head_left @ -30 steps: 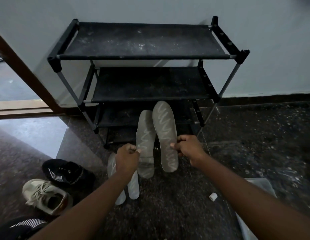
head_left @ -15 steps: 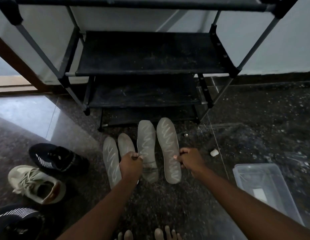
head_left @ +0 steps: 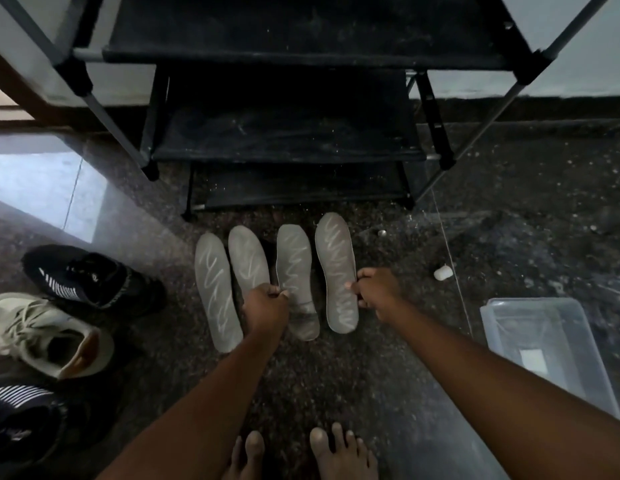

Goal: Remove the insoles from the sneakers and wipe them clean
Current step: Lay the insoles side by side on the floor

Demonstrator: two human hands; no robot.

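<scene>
Several grey insoles with pale zigzag marks lie side by side on the dark floor in front of the shoe rack. My left hand (head_left: 267, 306) pinches the edge of the third insole (head_left: 294, 261). My right hand (head_left: 376, 291) pinches the right edge of the rightmost insole (head_left: 336, 258). Two more insoles, the far-left insole (head_left: 215, 289) and the second insole (head_left: 248, 258), rest untouched to the left. A black sneaker (head_left: 83, 277), a beige sneaker (head_left: 49, 336) and another black striped sneaker (head_left: 21, 417) sit at the left.
A black shoe rack (head_left: 287, 105) stands against the wall just beyond the insoles. A clear plastic tub (head_left: 550, 344) sits on the floor at the right. A small white object (head_left: 443, 272) lies near the rack's right leg. My bare feet (head_left: 301, 455) are at the bottom.
Both hands have brought their two insoles down from in front of the rack to the floor beside the other two. The camera has tilted down and closer.
</scene>
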